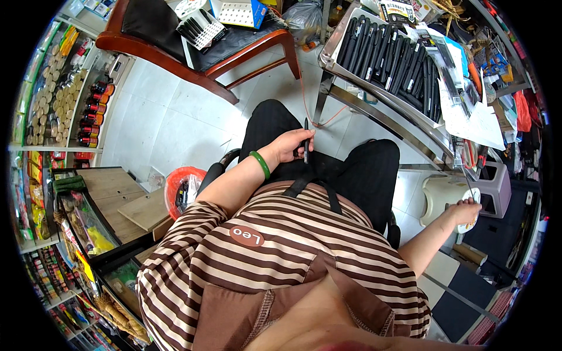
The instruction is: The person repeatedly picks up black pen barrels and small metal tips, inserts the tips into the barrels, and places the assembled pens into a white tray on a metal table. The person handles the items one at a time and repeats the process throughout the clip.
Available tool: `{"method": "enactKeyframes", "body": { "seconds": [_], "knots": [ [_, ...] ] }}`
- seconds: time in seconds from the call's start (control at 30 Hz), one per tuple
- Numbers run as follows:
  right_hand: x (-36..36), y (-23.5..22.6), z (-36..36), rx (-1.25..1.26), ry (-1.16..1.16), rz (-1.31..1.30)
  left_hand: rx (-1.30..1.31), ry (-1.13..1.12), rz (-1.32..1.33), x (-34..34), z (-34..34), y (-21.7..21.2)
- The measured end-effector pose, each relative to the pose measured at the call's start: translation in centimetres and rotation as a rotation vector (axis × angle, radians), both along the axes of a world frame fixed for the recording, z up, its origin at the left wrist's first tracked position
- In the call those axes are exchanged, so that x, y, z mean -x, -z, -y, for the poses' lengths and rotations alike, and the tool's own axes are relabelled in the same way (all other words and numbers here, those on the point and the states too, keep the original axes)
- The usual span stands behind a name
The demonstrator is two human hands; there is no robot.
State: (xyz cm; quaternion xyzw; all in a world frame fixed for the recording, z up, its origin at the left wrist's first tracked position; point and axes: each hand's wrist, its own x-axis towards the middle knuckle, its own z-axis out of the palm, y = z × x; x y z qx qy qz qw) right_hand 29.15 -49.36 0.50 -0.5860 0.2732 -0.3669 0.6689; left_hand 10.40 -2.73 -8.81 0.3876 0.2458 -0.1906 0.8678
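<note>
My left hand [291, 146], with a green bangle at the wrist, is closed around a black pen [306, 140] held upright above my lap. Off to the right, my right hand [464, 212] has its fingers curled over a white round piece with coloured marks [468, 226]. A small dark bit shows by its thumb; what the fingers hold, if anything, I cannot make out. Many similar black pens [386, 61] lie side by side in a tray [341, 69] on the table ahead of me. More black pens [196, 30] stand in a white holder on the chair.
A wooden chair [234, 96] with a black seat is at the far left, bearing a blue-and-white box [239, 13]. Papers [480, 126] hang over the table's right side. A red bin [174, 196] sits left of me, a grey plastic stool [497, 184] at right. Stocked shelves line the left.
</note>
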Motion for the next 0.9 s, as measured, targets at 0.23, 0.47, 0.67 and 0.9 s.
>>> {"method": "enactKeyframes", "body": {
  "seconds": [0.23, 0.47, 0.67, 0.9],
  "knots": [
    [4.2, -6.4, -0.3, -0.069, 0.171, 0.255, -0.014, -0.016, 0.011, 0.0, 0.3, -0.1],
    [5.9, -3.8, -10.0, 0.158, -0.956, -0.069, -0.05, 0.016, 0.166, 0.0, 2.7, -4.1],
    [13.1, -2.8, -24.3, 0.04, -1.61, -0.481, -0.283, 0.124, 0.404, 0.7, 4.5, -10.2],
    [14.6, -2.1, -25.0, 0.007, -1.76, -0.401, -0.319, 0.124, 0.397, 2.8, 4.5, -11.0]
  ]
}}
